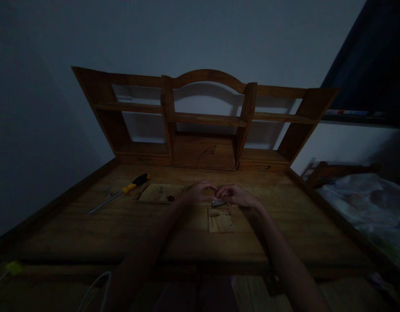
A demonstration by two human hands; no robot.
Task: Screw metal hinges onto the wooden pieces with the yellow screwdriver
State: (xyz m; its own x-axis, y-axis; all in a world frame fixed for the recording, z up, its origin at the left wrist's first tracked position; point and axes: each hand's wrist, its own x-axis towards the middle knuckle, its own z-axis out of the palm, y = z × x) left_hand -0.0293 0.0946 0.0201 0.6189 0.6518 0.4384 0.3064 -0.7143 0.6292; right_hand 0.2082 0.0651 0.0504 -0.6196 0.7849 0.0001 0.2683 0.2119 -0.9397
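Both of my hands meet over the middle of the desk, just above a small square wooden piece (pixel 220 222). In the fingers of my right hand (pixel 235 196) is a small shiny metal fitting (pixel 218 203), perhaps a hinge; the dim light hides its exact kind. My left hand (pixel 200 193) has its fingers curled and its tips close to the fitting's left end. What those tips pinch is too small to make out. Behind my left wrist lies a longer flat wooden board (pixel 159 193), partly covered by that hand.
A screwdriver (pixel 130 187) with a yellow and black handle lies at the left, small metal bits (pixel 110 194) beside its shaft. A wooden shelf unit (pixel 204 151) stands along the desk's back. Raised edges (pixel 330 219) border the sides. Plastic bags (pixel 365 203) sit at the right.
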